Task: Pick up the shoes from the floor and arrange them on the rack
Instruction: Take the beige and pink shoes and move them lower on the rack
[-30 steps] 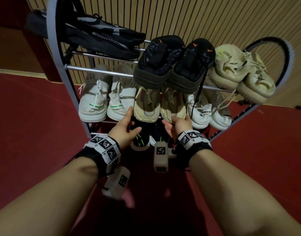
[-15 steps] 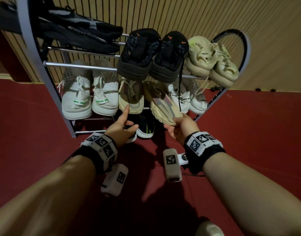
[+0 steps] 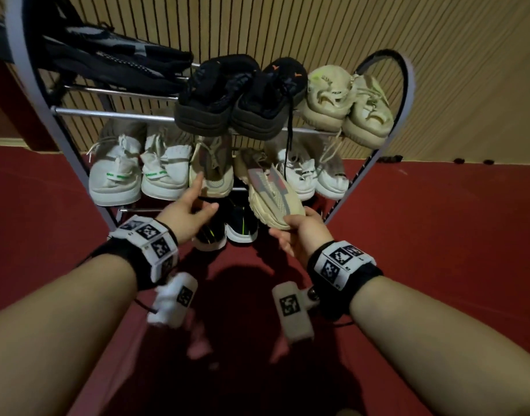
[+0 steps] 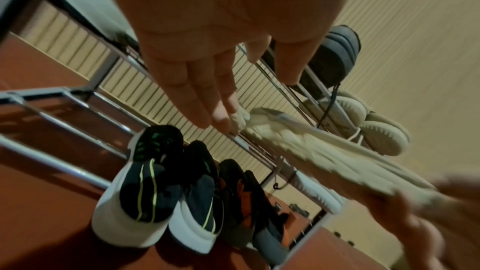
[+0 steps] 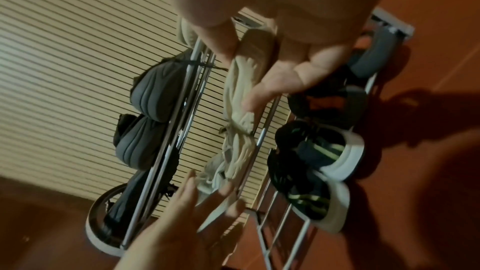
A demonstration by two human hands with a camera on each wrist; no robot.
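**Seating the second beige shoe on the middle shelf**

The right hand [image 3: 302,235] holds a beige shoe [image 3: 272,193] by its heel, with the thumb on top and the fingers curled under the sole. This shoe is in the centre of the head view. Its toe already points into the rack [image 3: 78,157], but it lies tilted and its heel sticks out toward the person. The left hand [image 3: 187,210] holds nothing. Its fingers are stretched out, and the fingertips touch or nearly touch the mate shoe [image 3: 211,169], which stands on the same shelf just left of the held one.

I judge that the step in hand is the placing of this shoe beside its mate. The next move calls for turning the heel so the shoe becomes parallel to the mate, then pushing it in until the sole rests on the bars. A black lace [image 3: 288,145] hangs from the upper shelf just right of the shoe and could catch on it. Dark shoes [image 3: 227,226] stand on the lowest level under the hands. The other rows look full.
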